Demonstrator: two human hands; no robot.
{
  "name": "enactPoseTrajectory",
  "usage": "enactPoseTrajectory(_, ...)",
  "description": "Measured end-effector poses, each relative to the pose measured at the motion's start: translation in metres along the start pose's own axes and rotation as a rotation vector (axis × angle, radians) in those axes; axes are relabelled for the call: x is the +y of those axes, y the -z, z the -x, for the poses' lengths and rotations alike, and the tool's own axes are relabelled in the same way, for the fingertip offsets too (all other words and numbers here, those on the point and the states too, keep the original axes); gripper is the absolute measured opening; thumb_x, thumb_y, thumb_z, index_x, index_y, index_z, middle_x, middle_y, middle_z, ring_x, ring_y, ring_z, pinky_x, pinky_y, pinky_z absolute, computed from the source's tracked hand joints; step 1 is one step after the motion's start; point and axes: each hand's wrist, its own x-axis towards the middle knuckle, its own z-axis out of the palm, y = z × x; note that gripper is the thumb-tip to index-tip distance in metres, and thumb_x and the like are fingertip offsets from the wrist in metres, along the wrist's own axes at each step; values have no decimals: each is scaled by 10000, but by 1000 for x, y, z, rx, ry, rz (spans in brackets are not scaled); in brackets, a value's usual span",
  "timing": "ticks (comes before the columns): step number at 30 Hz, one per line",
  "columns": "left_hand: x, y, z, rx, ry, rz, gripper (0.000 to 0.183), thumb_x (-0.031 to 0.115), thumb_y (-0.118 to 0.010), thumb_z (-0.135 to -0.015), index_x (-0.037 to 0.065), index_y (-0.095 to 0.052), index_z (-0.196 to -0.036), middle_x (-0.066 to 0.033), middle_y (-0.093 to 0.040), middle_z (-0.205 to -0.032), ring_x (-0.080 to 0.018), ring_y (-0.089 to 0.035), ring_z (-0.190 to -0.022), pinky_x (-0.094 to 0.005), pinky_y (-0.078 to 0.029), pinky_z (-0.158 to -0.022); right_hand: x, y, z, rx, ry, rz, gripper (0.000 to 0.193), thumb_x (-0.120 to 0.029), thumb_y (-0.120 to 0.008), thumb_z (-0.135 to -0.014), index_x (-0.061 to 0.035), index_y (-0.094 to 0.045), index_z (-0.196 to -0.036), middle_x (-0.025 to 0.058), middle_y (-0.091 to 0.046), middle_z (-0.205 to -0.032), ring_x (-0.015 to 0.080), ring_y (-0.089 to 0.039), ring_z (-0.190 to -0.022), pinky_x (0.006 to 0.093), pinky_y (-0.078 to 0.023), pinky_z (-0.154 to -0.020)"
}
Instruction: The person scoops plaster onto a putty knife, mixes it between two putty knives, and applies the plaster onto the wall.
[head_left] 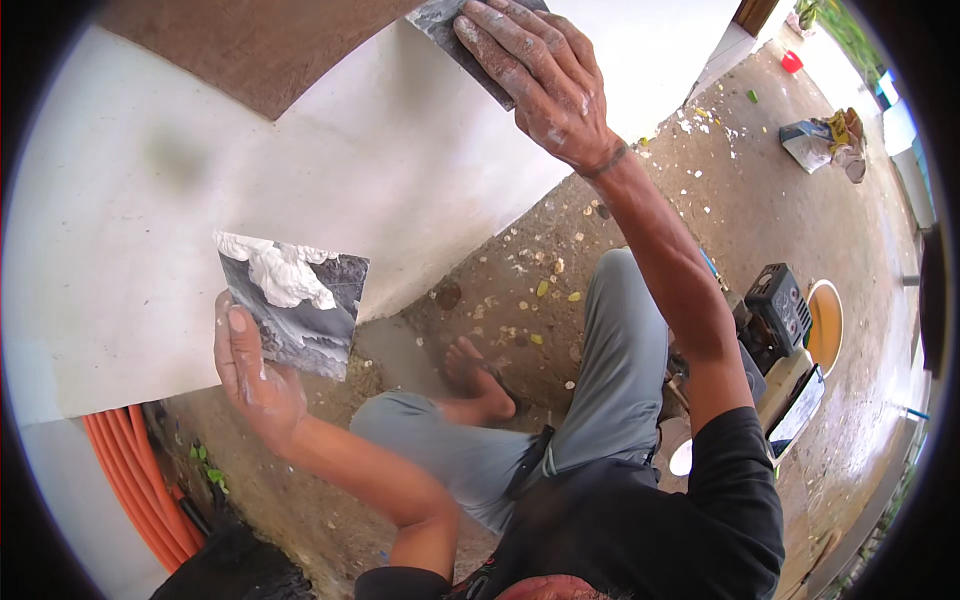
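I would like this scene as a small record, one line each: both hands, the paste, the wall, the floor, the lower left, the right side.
Left hand: holds a square dark plate
Right hand: fingers over a second dark plate, thumb hidden
Paste: white, heaped toward the square plate's upper edge
Wall: white
Floor: brown, pale spots
Lower left: orange tubes
Right side: black device, yellow-orange bucket

One person, dressed thus: black short-sleeved shirt [640, 530], plain sleeves [735, 445] ending above the elbows; grey-blue long trousers [618, 350], creased, with a pale cord [548, 461] at the waist; thin dark band [607, 162] around the right wrist. Right hand [555, 85] and left hand [258, 385] — both bear whitish smears.
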Motion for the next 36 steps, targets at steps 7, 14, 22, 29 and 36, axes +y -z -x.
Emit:
enactPoseTrajectory(7,-8,6,-3,-64,-93,-91,401,192,-636,-930,-99,-570,-1198,-165,-605,-1224,-206,-570,-1104,-316,-452,-951,7,-10,-2,22,-14,7,462,-3,-559,-812,-8,-574,-1274,123,-546,-1341,282,-531,-1234,443,-432,-1002)
enactPoseTrajectory(14,-6,22,-7,-82,-88,-65,368,124,-609,-941,-115,-556,-1216,-220,-583,-1242,-234,-565,-1125,-332,-474,-939,-13,-21,4,73,-167,-63,489,-24,-625,-800,-71,-577,-1285,93,-564,-1331,249,-542,-1216,408,-431,-1011)
enactPoseTrajectory(22,-6,7,0,-62,-150,-185,335,59,-557,-959,-141,-534,-1227,-230,-565,-1256,-245,-560,-1133,-365,-472,-974,-149,-57,114,-143,-553,-346,570,84,-467,-827,-92,-500,-1368,122,-501,-1406,254,-487,-1283,438,-376,-1084)
enactPoseTrajectory(29,-1,12,3,-58,-165,-144,414,219,-616,-945,-84,-575,-1225,-151,-591,-1248,-230,-571,-1108,-311,-450,-942,-80,-11,58,171,-572,-230,472,57,-409,-895,-53,-547,-1333,143,-594,-1290,257,-541,-1195,378,-404,-1042)
enactPoseTrajectory(36,-3,20,-1,21,-76,-251,414,235,-615,-945,-67,-582,-1228,-143,-587,-1244,-209,-534,-1144,-309,-425,-960,-55,-9,26,211,-777,-267,522,102,-474,-775,33,-511,-1291,212,-560,-1231,348,-516,-1140,424,-398,-990)
